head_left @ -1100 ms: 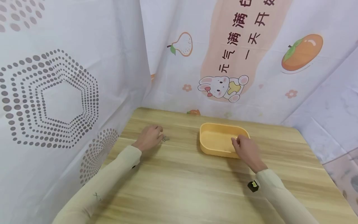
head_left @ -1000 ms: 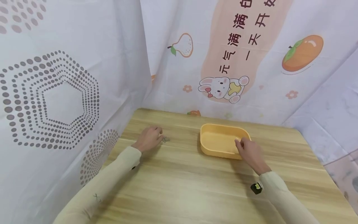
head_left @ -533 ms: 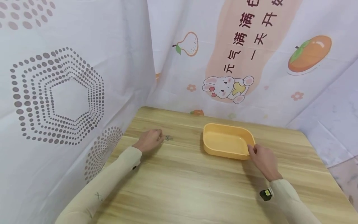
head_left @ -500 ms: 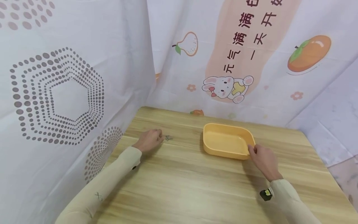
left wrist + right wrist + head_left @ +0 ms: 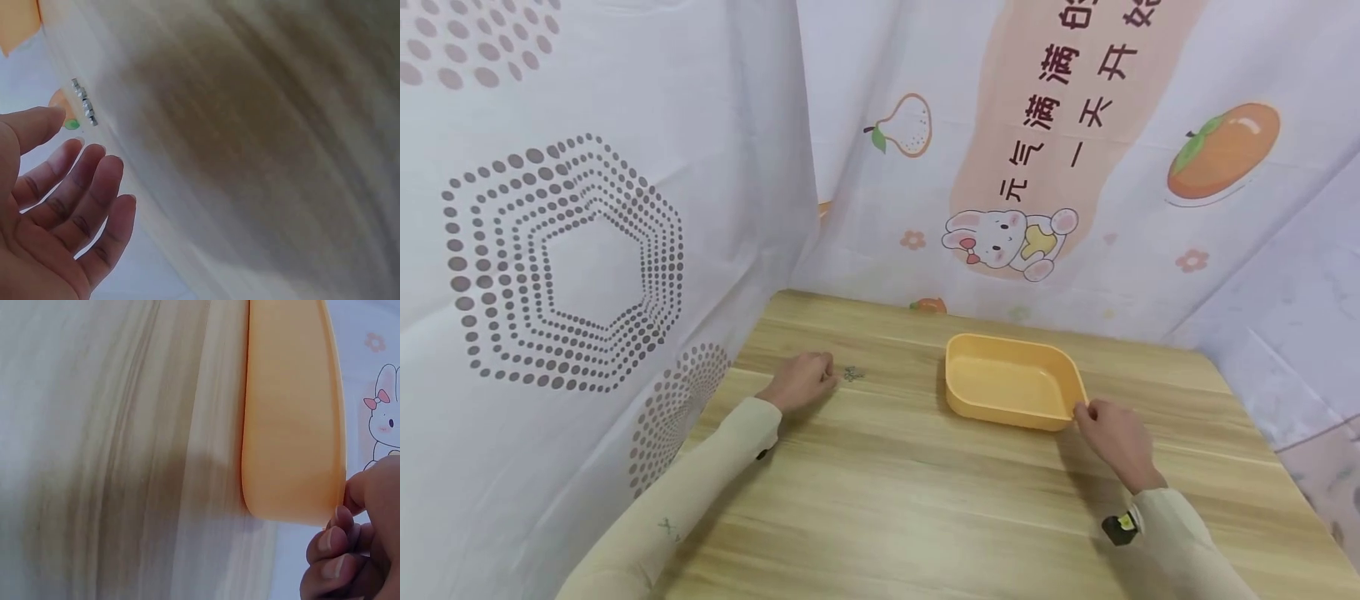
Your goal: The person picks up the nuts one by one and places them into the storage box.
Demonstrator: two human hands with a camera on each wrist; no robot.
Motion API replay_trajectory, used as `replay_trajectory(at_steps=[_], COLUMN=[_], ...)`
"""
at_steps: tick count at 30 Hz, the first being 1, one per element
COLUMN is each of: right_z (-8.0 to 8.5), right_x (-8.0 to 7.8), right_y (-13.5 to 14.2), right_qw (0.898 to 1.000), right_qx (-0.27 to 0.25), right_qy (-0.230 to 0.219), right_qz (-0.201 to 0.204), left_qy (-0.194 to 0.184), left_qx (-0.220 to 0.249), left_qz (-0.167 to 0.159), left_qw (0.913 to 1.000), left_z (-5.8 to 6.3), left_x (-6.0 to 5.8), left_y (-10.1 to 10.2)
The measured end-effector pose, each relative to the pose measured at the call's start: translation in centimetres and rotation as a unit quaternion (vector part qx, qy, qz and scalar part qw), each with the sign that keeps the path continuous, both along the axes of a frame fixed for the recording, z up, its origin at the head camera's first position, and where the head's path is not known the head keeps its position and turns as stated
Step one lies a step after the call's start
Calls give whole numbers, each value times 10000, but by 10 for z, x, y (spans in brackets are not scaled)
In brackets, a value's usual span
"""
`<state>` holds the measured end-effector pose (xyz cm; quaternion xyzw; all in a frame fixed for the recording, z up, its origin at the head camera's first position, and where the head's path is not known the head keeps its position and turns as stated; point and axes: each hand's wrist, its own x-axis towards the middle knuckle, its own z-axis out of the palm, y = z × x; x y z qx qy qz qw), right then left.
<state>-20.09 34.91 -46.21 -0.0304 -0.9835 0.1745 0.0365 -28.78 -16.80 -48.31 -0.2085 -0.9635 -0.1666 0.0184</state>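
A yellow plastic tray (image 5: 1007, 383) with rounded corners and a bare inside stands on the wooden table. My right hand (image 5: 1116, 437) pinches its near right corner; in the right wrist view the thumb and fingertips meet at the rim. Just left of the tray, a small cluster of shiny metal pieces (image 5: 852, 373) lies on the table, too small to name. Beside that cluster is my left hand (image 5: 801, 382), with nothing held. The left wrist view shows its fingers (image 5: 106, 187) loosely bent, apart from the thumb, and the metal pieces (image 5: 85, 101) beyond the fingertips.
A white curtain with printed fruit and a rabbit (image 5: 996, 242) hangs behind the table's far edge. To the left hangs a dotted white curtain (image 5: 602, 275). The wooden table (image 5: 895, 500) spreads in front of both hands.
My right hand has moved from above the inside of the tray to its near right corner and now pinches the rim. The left hand has drawn slightly nearer me, beside the metal pieces.
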Motion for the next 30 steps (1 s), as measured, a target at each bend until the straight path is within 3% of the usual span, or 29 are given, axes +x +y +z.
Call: replay_trajectory(at_steps=[7,22,30], right_z=[-10,-11,-12], right_x=[-1,-1,-4], right_y=[6,1,3], right_qw=[9997,9982,9978], right_qx=[-184,-479,-639], right_qy=[-116,-280,-100], right_qz=[-131,-209,-156], left_qy=[-10,-425,-607], left_qx=[-162,8,182], left_qz=[-30,63,203], left_qw=[9999,9991,9978], left_z=[-10,-5,-3], left_x=[-1,-2,-4], left_y=[2,6,12])
